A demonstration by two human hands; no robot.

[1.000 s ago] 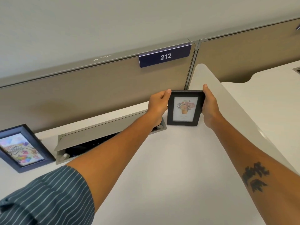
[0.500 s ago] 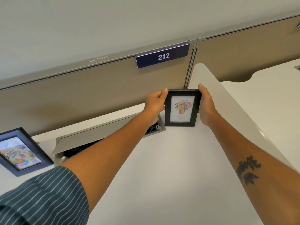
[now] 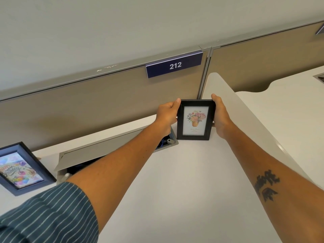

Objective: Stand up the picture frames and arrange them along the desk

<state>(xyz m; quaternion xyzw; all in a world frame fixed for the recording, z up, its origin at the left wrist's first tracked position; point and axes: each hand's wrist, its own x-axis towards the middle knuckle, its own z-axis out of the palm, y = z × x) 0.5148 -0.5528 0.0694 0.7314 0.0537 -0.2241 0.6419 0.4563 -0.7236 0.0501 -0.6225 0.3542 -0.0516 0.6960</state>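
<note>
A small black picture frame (image 3: pixel 194 120) with a flower print stands upright at the back of the white desk (image 3: pixel 184 181), its lower edge on the desk top. My left hand (image 3: pixel 166 114) grips its left side and my right hand (image 3: pixel 221 118) grips its right side. A blue picture frame (image 3: pixel 22 169) with a colourful birthday print stands at the far left of the desk, partly cut off by the image edge.
An open grey cable tray (image 3: pixel 108 153) runs along the back of the desk under my left forearm. Behind it rises a beige partition with a "212" sign (image 3: pixel 174 64). A white divider panel (image 3: pixel 245 120) borders the desk on the right.
The black frame has shifted slightly left and closer to upright, held by both hands throughout. The camera view has drifted a little.
</note>
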